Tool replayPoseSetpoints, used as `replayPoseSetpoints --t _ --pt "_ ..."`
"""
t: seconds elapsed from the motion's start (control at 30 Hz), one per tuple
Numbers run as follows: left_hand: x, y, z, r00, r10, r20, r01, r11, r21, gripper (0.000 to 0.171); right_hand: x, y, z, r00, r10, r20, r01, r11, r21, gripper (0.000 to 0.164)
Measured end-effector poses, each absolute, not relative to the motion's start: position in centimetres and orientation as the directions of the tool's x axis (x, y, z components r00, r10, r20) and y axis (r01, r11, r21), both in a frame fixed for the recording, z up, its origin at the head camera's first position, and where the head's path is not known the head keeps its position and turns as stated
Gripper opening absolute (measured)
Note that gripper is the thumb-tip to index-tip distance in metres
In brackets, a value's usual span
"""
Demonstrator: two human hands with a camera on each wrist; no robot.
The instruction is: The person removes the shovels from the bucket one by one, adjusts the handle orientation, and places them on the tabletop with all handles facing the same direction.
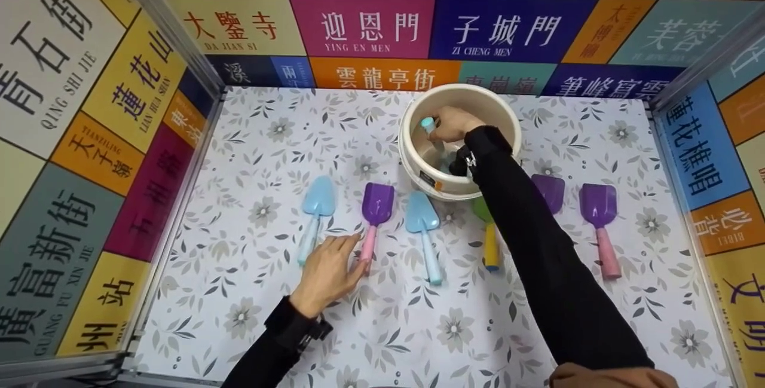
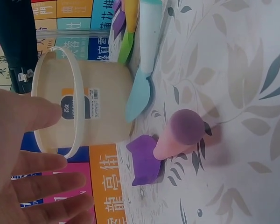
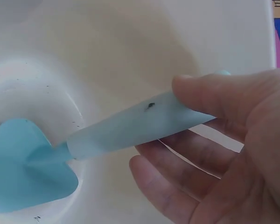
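Inside the cream bucket [image 1: 408, 158], my right hand [image 1: 455, 124] pinches the handle of a light blue toy shovel [image 3: 28, 163] between thumb and fingers. The shovel's blade points down at the bucket floor in the right wrist view. My left hand [image 1: 329, 271] hovers low over the table with its fingers spread and nothing held. Its fingertips overlap the pink handle of a purple shovel [image 1: 378, 202] in the head view. Just left of that lies another light blue shovel [image 1: 318, 196], its handle end partly behind the hand.
Right of the purple shovel lies another light blue shovel [image 1: 422, 213]. Further right are a green shovel with a yellow handle [image 1: 490, 247], partly under the right sleeve, and two purple shovels [image 1: 548, 192]. Printed panels [image 1: 364, 26] wall the flower-patterned table [image 1: 251, 310] at back and sides.
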State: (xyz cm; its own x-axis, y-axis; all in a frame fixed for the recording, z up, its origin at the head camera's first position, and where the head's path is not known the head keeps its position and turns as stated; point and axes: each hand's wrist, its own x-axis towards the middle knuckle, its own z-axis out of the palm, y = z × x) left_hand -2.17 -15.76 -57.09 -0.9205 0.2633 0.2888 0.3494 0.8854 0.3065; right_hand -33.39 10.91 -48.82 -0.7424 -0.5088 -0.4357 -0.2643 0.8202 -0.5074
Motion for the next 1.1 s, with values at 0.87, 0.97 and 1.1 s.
replayPoseSetpoints --t 0.87,0.97,1.1 --pt "-2.5 -15.6 -56.3 -0.887 0.213 0.410 0.363 0.869 0.335 0.029 -27.7 16.9 -43.7 -0.902 -0.428 -0.052 -0.216 0.551 -0.806 0.029" --pt "-2.3 -15.8 -56.3 -0.889 0.199 0.413 0.357 0.866 0.350 0.031 -25.8 18.1 -43.5 -0.923 -0.384 -0.011 -0.198 0.499 -0.843 0.036" --pt "-2.2 -16.2 -56.3 -0.882 0.189 0.432 0.361 0.859 0.362 0.031 -22.8 19.8 -43.8 -0.955 -0.294 0.037 -0.162 0.415 -0.895 0.039"
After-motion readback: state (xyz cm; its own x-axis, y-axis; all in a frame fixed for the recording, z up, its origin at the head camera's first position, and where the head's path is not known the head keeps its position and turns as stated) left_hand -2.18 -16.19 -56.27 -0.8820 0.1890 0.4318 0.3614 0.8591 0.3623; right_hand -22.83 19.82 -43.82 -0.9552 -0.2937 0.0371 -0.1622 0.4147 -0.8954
